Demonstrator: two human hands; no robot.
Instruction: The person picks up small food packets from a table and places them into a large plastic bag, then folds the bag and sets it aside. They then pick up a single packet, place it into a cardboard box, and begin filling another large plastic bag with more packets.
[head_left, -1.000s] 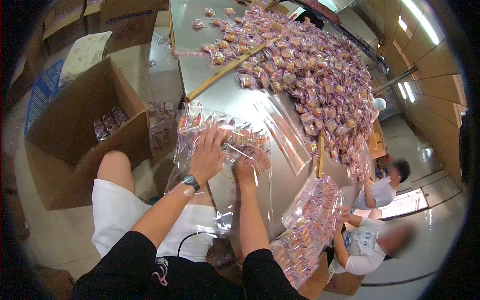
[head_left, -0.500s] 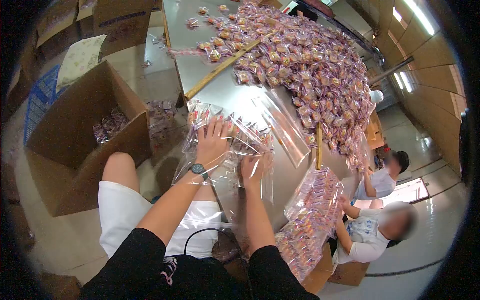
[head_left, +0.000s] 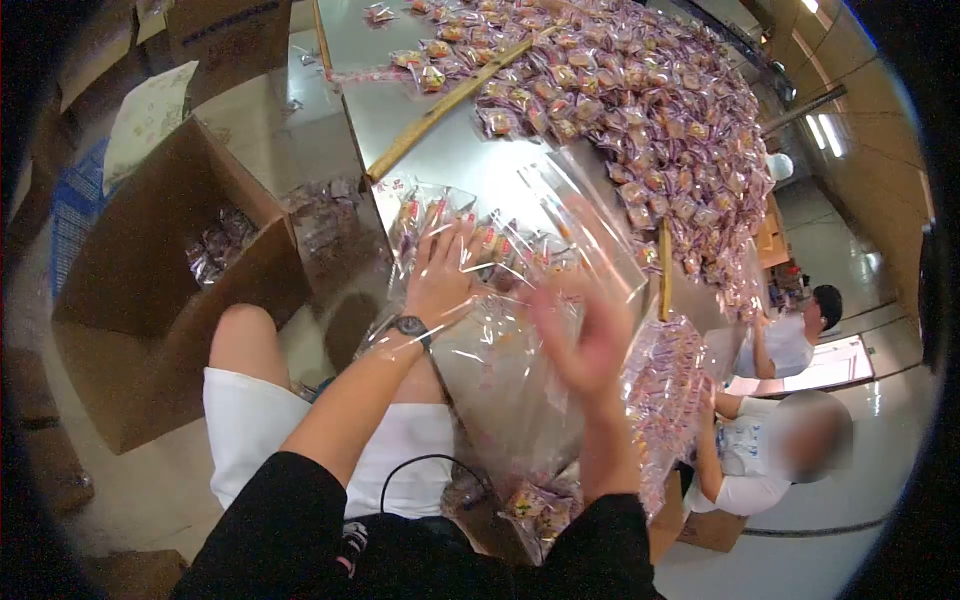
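Note:
My left hand [head_left: 440,275] lies flat with fingers spread on a row of small wrapped snack packets [head_left: 490,240]. Clear film of a large plastic bag [head_left: 500,345] surrounds these packets and reaches back over my wrist with the watch. My right hand [head_left: 585,335], smeared by motion, is raised to the right of the row, its thumb apart from the stretched fingers. Just beyond it, more clear plastic bags [head_left: 570,190] lie on the metal table [head_left: 415,170], partly overlapped by the hand in this view.
A big heap of wrapped packets [head_left: 640,120] covers the far table, edged by wooden strips [head_left: 440,105]. On my left stands an open cardboard box [head_left: 120,370] with some packets. A filled clear bag [head_left: 665,390] lies at right, beside a seated person [head_left: 745,450]; another person [head_left: 785,345] sits beyond.
My right hand has lifted off the near side of the packet row and swung right and up. The left hand stays on the packets. The view has shifted slightly.

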